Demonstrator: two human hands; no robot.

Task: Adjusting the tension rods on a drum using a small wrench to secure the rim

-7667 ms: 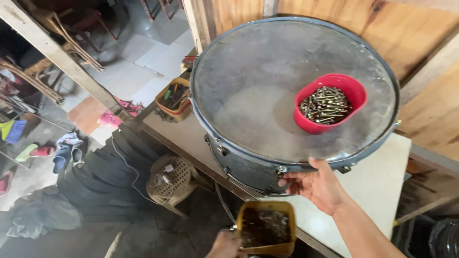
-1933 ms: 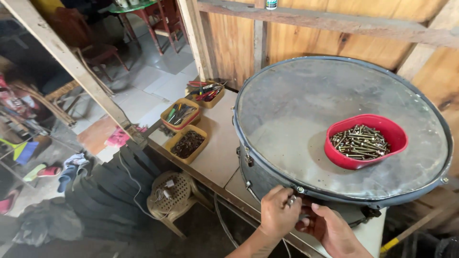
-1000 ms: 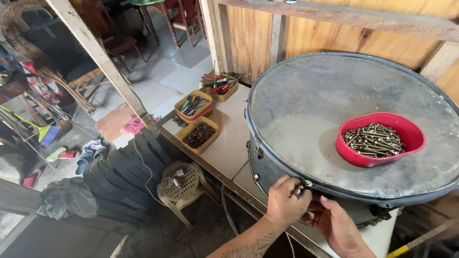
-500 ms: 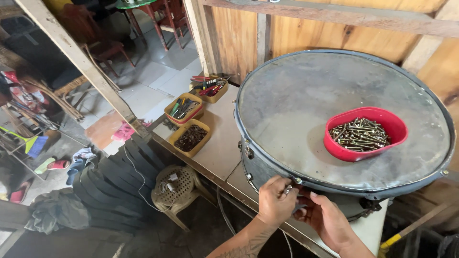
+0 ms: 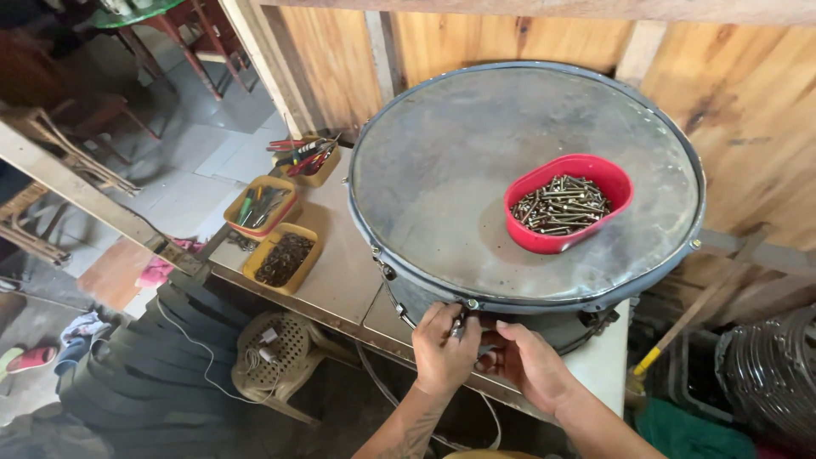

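Metal lug (image 5: 463, 316) on the drum (image 5: 518, 183) rim: my left hand (image 5: 444, 353) pinches it, right hand (image 5: 531, 365) alongside, closed underneath.

my workbench (image 5: 340, 272) is a pale, flat-topped table set against the wooden wall. the big drum (image 5: 527, 183) lies flat on it, taking up most of the right end and hanging over the near edge. to the left of the drum sit three small yellow trays (image 5: 283, 257) in a row, one with dark small parts, two with hand tools.
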